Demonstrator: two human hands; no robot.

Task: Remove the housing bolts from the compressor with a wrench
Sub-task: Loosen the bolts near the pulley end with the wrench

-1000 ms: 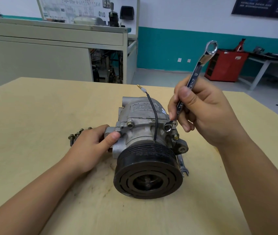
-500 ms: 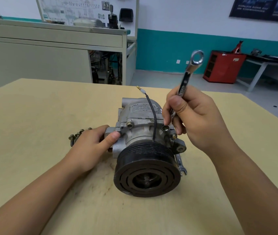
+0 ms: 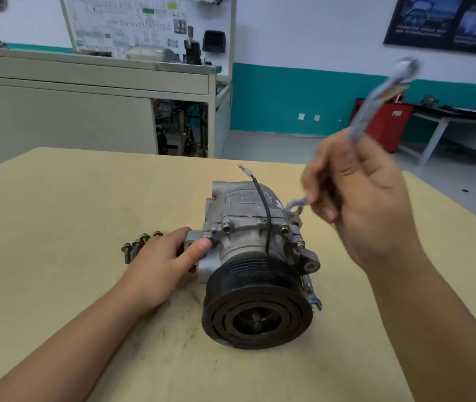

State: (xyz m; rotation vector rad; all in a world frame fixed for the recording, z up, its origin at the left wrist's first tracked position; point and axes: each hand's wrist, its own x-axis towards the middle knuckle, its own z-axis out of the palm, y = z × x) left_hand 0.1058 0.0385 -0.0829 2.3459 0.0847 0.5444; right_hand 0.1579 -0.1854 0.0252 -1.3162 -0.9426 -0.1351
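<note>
A grey metal compressor [image 3: 248, 224] with a black pulley [image 3: 257, 306] facing me lies on the wooden table [image 3: 57, 198]. My left hand [image 3: 161, 262] grips its left mounting ear, thumb on the housing. My right hand [image 3: 358, 192] holds a silver combination wrench [image 3: 382, 94], blurred by motion, lifted off the housing; its lower ring end [image 3: 295, 206] hovers just right of the compressor body. Housing bolts [image 3: 283, 228] still sit in the front flange. Several removed bolts [image 3: 136, 246] lie on the table left of my left hand.
A second wrench [image 3: 312, 294] lies on the table under the compressor's right side. A black wire [image 3: 263, 204] with a connector arcs over the housing. Beyond the table stand a grey workbench [image 3: 86, 82], a red cabinet [image 3: 387, 123] and a side table [image 3: 445, 120].
My right hand has lifted the wrench off the top right bolt and swung it up and to the right. The left hand and compressor have stayed put.
</note>
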